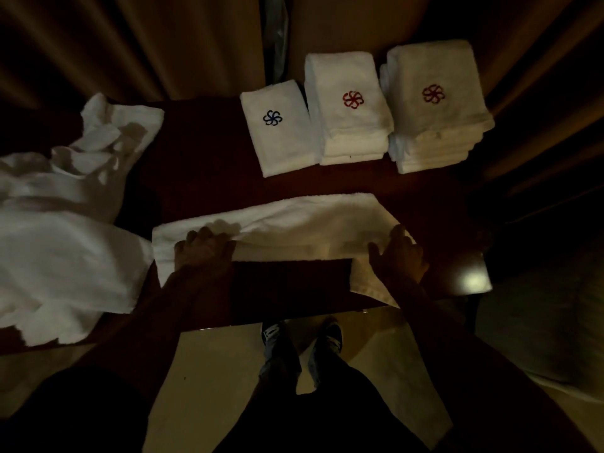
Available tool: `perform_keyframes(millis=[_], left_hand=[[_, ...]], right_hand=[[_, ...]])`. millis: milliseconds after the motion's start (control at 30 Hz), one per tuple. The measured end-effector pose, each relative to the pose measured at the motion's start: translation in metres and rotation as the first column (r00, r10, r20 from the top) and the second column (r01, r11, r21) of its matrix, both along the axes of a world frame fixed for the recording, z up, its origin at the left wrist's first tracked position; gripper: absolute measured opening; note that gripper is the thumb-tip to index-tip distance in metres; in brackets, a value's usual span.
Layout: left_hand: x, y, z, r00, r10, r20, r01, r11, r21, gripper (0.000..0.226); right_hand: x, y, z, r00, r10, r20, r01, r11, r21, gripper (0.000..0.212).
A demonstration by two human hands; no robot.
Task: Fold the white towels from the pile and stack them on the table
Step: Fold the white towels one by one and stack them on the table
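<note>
A white towel (294,223) lies spread lengthwise across the dark table (202,152) in front of me. My left hand (202,253) rests on its left end with fingers laid flat on the cloth. My right hand (397,256) rests on its right end, fingers straight and pointing away from me. A loose pile of unfolded white towels (62,223) covers the table's left side. At the back stand three lots of folded towels: a single one with a blue emblem (277,129), a stack with a red emblem (351,109) and a taller stack with a red emblem (434,106).
Curtains (130,44) hang behind the table. The table's near edge (294,317) runs just below my hands, with my feet (300,338) on the pale floor under it. A bright reflection (470,279) shows at the table's right corner.
</note>
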State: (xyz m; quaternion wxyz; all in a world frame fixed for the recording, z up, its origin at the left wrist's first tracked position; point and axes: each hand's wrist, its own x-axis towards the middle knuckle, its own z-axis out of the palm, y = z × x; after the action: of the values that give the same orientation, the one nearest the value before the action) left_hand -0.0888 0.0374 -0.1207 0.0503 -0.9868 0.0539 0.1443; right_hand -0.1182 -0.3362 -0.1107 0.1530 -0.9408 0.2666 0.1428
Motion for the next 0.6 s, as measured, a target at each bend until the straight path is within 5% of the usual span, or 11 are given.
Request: perform_keyframes(millis=[133, 400, 600], left_hand=[[0.003, 0.003, 0.001, 0.999, -0.038, 0.027, 0.038, 0.999, -0.026, 0.05], [0.025, -0.008, 0.022, 0.972, 0.232, 0.032, -0.218, 0.946, -0.239, 0.041], [0.056, -0.021, 0.044, 0.922, 0.378, 0.078, -0.348, 0.902, -0.256, 0.033]], right_hand=[[0.001, -0.005, -0.002, 0.997, 0.038, 0.073, -0.042, 0.998, 0.052, 0.064], [0.017, -0.013, 0.006, 1.0, 0.008, -0.007, -0.007, 0.999, 0.05, 0.041], [0.051, -0.012, 0.027, 0.981, -0.129, 0.144, 0.111, 0.986, 0.125, 0.035]])
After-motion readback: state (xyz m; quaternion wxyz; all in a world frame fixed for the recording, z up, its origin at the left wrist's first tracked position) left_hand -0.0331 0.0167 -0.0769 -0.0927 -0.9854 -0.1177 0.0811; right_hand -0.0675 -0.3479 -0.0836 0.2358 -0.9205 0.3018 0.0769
